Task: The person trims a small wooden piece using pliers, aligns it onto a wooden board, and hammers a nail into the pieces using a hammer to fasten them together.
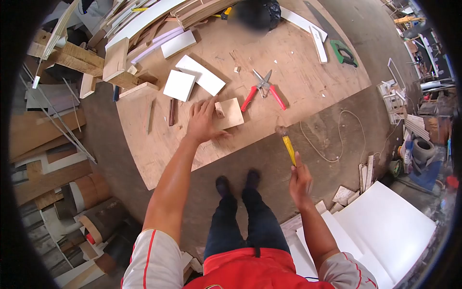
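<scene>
Here at the table (308,86), with a green-handled saw (332,32) lying over on the far right! Gripping the hammer (288,148) by its yellow handle in the right grip (301,180), close by the near edge. Across to red-handled shears (263,86), lying with blades apart. And with the left grip (204,120) spread open, right at the left side of the wooden piece (234,113), on the table.

Bare left hand (201,124) was palm-down, fingers extended, thumb spread apart; left forearm (174,178) reached forward. Bare right hand (301,182) was curled in a grip; right forearm (315,226) angled forward and inward.
</scene>
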Available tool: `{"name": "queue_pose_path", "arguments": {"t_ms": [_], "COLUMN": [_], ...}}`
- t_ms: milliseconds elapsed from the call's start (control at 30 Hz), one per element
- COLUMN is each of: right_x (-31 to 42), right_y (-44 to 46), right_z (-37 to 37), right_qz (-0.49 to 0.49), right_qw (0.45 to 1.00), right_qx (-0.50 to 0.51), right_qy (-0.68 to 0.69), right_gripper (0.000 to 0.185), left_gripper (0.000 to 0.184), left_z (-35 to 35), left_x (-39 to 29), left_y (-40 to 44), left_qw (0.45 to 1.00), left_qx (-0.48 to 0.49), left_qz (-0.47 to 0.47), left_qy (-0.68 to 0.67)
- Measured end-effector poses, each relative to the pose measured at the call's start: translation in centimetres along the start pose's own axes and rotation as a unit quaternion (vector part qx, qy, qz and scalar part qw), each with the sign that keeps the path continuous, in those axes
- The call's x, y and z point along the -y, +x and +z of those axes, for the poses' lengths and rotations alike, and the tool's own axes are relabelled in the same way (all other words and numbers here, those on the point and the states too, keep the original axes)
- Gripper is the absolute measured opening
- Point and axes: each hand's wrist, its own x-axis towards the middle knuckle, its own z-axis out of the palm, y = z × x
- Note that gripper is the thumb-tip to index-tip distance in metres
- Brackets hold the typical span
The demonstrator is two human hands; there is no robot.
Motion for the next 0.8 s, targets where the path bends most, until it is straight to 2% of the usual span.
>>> {"name": "queue_pose_path", "arguments": {"t_ms": [33,133,233,333,433,633,800], "right_x": [-0.2,-0.6,-0.8,-1.5,-2.0,-3.6,-4.0], "right_y": [0.3,1.0,1.4,1.1,0.5,-0.8,-1.2], "right_z": [0.0,-0.2,-0.6,-0.6,-1.4,-2.0,-3.3], "right_qz": [-0.002,-0.005,-0.007,0.003,0.026,0.029,0.045], "right_qw": [1.000,1.000,1.000,1.000,1.000,0.999,0.999], "right_qx": [0.002,0.002,-0.012,-0.019,0.000,-0.006,-0.008], "right_qy": [-0.003,-0.005,0.011,0.023,-0.008,-0.017,-0.016], "right_gripper": [0.064,0.064,0.065,0.065,0.065,0.066,0.065], "left_gripper": [0.122,0.117,0.113,0.111,0.107,0.098,0.096], "left_z": [0.1,0.6,1.0,3.7,3.6,3.2,3.4], "left_x": [-0.1,0.3,0.3,-0.9,-2.8,-1.7,-2.3], "left_y": [-0.4,-0.7,-0.5,-1.7,-1.8,-1.8,-1.8], "left_qw": [1.000,0.999,0.996,0.990,0.984,0.991,0.990], "left_qx": [0.001,-0.026,0.024,-0.090,-0.092,-0.105,-0.100], "left_qz": [0.015,0.016,-0.051,-0.071,-0.129,-0.066,-0.093], "left_qy": [0.021,0.038,0.072,0.081,0.077,0.052,0.042]}}
